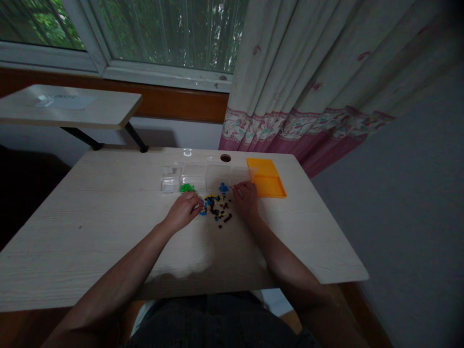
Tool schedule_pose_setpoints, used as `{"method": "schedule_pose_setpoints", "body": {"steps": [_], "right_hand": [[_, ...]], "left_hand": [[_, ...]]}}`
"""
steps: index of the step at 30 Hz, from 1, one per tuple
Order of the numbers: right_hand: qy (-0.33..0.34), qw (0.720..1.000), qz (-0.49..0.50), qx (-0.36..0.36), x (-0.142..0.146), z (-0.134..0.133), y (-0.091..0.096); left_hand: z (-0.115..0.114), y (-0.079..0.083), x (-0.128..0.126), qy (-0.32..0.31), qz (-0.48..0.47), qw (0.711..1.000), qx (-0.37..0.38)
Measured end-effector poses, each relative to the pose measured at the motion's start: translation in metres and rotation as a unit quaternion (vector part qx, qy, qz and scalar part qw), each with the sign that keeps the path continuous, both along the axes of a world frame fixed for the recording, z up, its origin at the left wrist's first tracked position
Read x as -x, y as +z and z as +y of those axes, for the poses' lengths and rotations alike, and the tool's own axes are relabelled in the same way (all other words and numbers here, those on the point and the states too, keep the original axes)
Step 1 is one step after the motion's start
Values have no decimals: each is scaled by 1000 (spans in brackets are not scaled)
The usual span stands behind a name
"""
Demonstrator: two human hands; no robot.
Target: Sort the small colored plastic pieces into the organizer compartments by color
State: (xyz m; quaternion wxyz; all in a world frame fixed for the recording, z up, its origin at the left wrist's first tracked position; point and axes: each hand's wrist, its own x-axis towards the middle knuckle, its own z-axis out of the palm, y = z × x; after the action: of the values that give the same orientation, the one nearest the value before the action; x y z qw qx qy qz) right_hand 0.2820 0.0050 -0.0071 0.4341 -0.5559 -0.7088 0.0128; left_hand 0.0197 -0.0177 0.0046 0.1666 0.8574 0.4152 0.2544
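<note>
A loose heap of small building bricks (218, 207), mostly dark brown with blue and pale yellow ones, lies on the table between my two hands. My left hand (183, 209) is at the heap's left edge, its fingers pinched together beside some blue pieces; what they hold is too small to name. At the clear plastic boxes, my right hand (246, 199) has thumb and finger closed near a blue cluster of pieces (224, 187); anything in the pinch cannot be made out. Green pieces (187, 187) are gathered by a clear plastic box (194, 171) above my left hand.
An open orange case (268, 186) lies just right of my right hand. Another clear box (170, 180) is at the row's left end. Behind the boxes is a round hole (225, 158) in the table (108, 232). A raised shelf (108, 104) stands at the back left.
</note>
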Motion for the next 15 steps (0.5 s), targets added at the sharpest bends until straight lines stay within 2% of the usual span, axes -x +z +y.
{"method": "schedule_pose_setpoints", "body": {"steps": [9, 15], "right_hand": [[8, 1000, -14, -15, 2, -3, 2], [62, 997, -50, -16, 14, -18, 11]], "left_hand": [[-3, 4, -1, -11, -39, 999, -6], [0, 1, -2, 26, -167, 985, 32]]}}
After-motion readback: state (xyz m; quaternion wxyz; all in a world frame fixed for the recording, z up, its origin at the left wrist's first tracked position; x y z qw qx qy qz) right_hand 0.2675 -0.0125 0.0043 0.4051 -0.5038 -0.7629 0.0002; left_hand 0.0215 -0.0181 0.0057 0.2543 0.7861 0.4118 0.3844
